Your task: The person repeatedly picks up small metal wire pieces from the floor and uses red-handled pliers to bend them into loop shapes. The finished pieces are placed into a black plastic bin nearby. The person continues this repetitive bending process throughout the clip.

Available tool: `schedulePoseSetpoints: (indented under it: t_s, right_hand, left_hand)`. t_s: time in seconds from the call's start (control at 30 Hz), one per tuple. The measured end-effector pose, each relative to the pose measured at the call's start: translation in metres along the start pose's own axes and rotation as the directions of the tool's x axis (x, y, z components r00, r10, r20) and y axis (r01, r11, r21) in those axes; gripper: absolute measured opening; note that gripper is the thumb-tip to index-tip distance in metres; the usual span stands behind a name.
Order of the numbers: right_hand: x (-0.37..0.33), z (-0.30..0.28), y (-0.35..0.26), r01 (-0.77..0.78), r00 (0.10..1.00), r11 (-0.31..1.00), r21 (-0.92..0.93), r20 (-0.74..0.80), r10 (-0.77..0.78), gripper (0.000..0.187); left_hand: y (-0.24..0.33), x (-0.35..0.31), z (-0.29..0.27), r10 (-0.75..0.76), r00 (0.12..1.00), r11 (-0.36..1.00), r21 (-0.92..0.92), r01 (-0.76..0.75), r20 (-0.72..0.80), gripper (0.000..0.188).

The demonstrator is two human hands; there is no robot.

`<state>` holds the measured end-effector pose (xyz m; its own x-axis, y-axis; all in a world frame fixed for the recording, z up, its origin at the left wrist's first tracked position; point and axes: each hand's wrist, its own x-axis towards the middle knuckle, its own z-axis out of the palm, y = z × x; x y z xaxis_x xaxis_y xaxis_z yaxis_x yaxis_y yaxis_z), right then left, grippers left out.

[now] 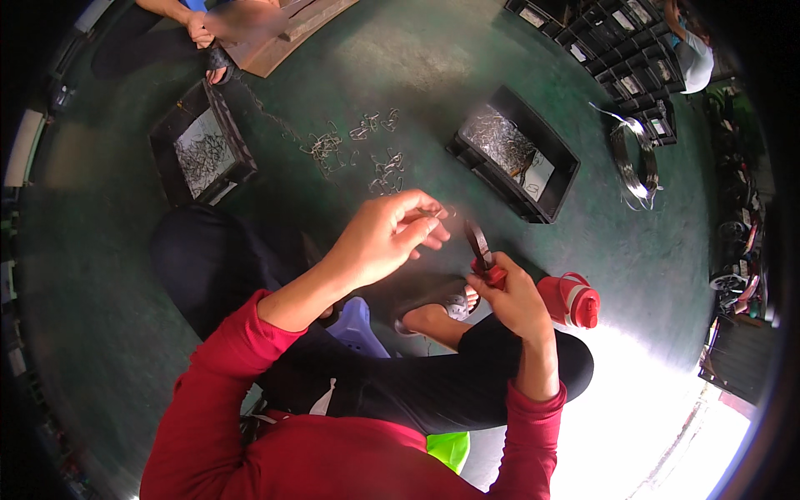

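Note:
My left hand (392,225) is raised over the floor, its fingers closed in a pinch on a small bent metal wire piece (430,213), mostly hidden by the fingers. To its right, my right hand (518,296) grips red-handled pliers (478,240). The dark jaws point up and slightly left, a short gap from the left fingertips. Beyond my hands, bent wire pieces lie on the green floor in loose clusters: one pile (323,148) farther left, another pile (387,172) nearer.
Black crates of metal pieces stand at left (242,158) and right (554,212). A red jug (570,300) stands beside my right knee. A wire coil (635,167) lies at far right, near stacked black crates (637,79). Another person's hand (200,32) shows at upper left, beside cardboard (283,42).

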<state>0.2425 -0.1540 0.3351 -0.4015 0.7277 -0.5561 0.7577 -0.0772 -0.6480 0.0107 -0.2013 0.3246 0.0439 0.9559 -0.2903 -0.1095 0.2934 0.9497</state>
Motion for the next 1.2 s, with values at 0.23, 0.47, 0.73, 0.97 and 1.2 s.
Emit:
schedulePoseSetpoints:
  t_s: [0.23, 0.47, 0.73, 0.97, 1.2]
  right_hand:
    - [-0.018, -0.007, 0.003, -0.018, 0.992, 0.969, -0.248, -0.127, -0.014, 0.033]
    - [-0.033, -0.012, 0.01, -0.01, 0.98, 0.883, -0.469, -0.18, -0.085, 0.024]
    - [-0.029, -0.023, 0.028, -0.111, 0.972, 0.864, -0.49, -0.233, -0.007, 0.028]
    - [-0.02, -0.027, 0.03, -0.142, 0.975, 0.855, -0.498, -0.22, 0.034, 0.029]
    - [-0.006, -0.027, 0.024, -0.133, 0.986, 0.862, -0.49, -0.155, 0.064, 0.024]
  left_hand:
    - [-0.007, 0.014, -0.007, -0.192, 0.981, 0.947, -0.259, 0.19, 0.018, 0.018]
    - [-0.02, 0.078, 0.004, -0.19, 0.978, 0.978, -0.11, 0.18, -0.086, 0.018]
    - [-0.034, 0.285, 0.038, 0.228, 0.97, 0.864, 0.475, -0.165, -0.078, 0.036]
    - [-0.173, 0.292, -0.088, 0.135, 0.962, 0.544, 0.829, 0.129, -0.239, 0.019]
    - [-0.266, 0.273, -0.137, 0.009, 0.884, 0.498, 0.769, 0.4, -0.466, 0.009]
